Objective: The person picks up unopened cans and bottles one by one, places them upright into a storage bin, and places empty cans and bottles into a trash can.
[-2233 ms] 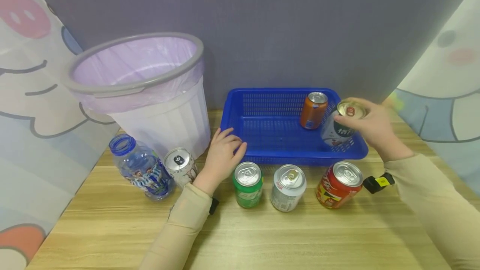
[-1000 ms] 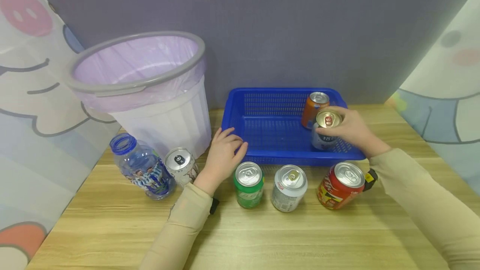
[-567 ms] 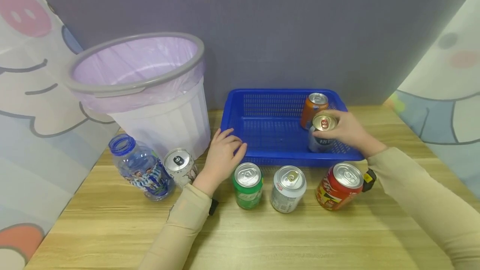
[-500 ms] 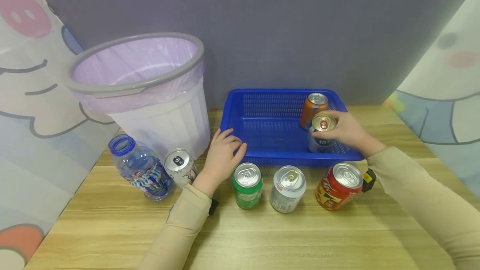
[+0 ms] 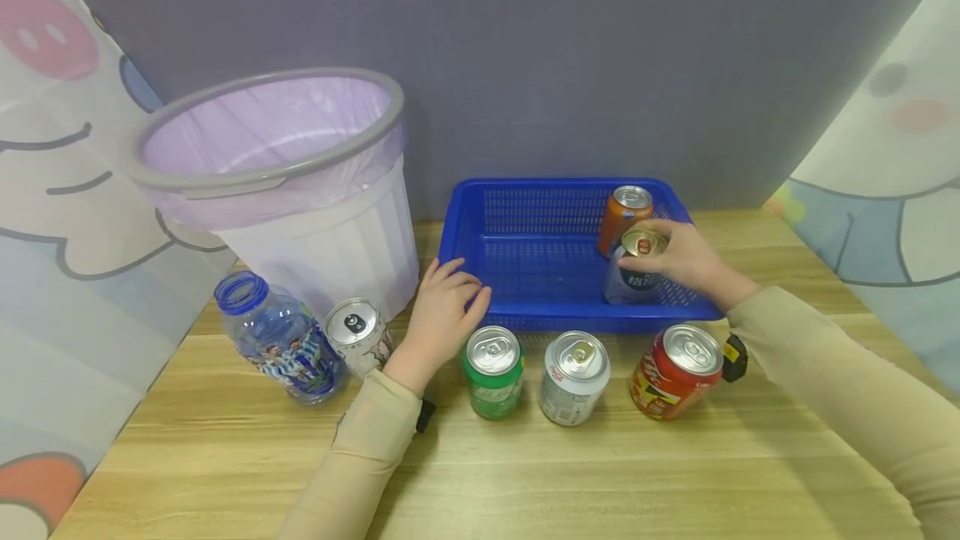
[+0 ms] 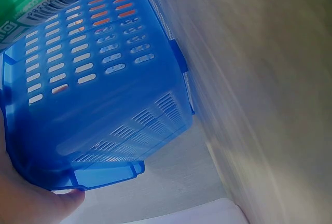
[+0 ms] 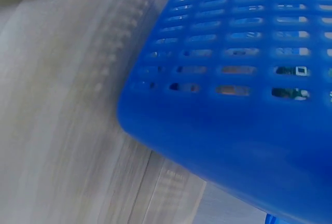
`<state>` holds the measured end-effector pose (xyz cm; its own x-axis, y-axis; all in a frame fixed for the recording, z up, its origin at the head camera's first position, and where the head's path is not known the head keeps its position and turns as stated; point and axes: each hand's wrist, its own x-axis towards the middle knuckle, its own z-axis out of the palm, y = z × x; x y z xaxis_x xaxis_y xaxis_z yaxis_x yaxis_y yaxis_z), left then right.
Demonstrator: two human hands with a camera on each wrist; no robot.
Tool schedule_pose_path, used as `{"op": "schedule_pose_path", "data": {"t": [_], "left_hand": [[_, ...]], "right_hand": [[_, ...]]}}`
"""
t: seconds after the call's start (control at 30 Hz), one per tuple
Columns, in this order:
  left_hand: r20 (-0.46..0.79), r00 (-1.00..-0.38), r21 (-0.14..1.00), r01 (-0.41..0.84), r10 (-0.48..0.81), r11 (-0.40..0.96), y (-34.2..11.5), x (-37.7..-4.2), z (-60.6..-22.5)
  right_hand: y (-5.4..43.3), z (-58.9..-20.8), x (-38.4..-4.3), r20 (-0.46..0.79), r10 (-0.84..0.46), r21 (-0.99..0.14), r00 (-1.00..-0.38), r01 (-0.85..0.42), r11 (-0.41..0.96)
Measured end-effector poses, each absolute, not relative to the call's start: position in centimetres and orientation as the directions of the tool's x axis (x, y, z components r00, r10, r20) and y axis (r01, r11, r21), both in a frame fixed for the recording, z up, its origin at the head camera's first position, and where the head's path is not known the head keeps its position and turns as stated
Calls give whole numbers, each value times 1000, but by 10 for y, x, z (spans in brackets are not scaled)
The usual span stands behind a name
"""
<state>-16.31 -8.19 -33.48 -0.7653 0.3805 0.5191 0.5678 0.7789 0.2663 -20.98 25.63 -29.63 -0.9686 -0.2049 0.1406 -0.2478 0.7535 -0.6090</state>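
My right hand (image 5: pixel 686 258) grips a grey drink can (image 5: pixel 628 280) with a gold lid and red tab, low in the right part of the blue basket (image 5: pixel 517 311). Whether that can touches the basket floor I cannot tell. Just behind it an orange can (image 5: pixel 621 219) stands in the basket. My left hand (image 5: pixel 442 315) rests on the basket's front left corner, fingers loosely spread. In the left wrist view a finger (image 6: pixel 57 203) touches the basket rim. The right wrist view shows the basket's perforated wall (image 7: pixel 207 115) but not the hand.
A green can (image 5: pixel 495 377), a white can (image 5: pixel 573 386) and a red can (image 5: pixel 675 377) stand before the basket. Left of my left hand are a patterned white can (image 5: pixel 360 336) and a clear bottle (image 5: pixel 288 344). A lined bin (image 5: pixel 337 240) stands behind them.
My right hand has carried the grey can from the basket's right end leftward and down, close to the orange can. Lately it shifted slightly left and tilted. The left hand has stayed put.
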Motion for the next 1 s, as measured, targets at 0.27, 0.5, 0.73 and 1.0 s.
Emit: {"op": "schedule_pose_path", "data": {"t": [0.27, 0.5, 0.73, 1.0], "left_hand": [[524, -762, 264, 570, 380, 778, -83, -165, -336], [527, -761, 264, 569, 377, 779, -85, -165, -337], [535, -756, 262, 574, 379, 776, -85, -164, -337], [535, -756, 261, 573, 377, 777, -84, -163, -335]], "right_hand": [[253, -297, -212, 162, -202, -587, -966, -259, 767], [252, -299, -214, 194, -179, -577, -965, -260, 774], [252, -301, -216, 187, -173, -572, -967, -250, 781], [250, -300, -216, 199, -171, -560, -965, -256, 788]]}}
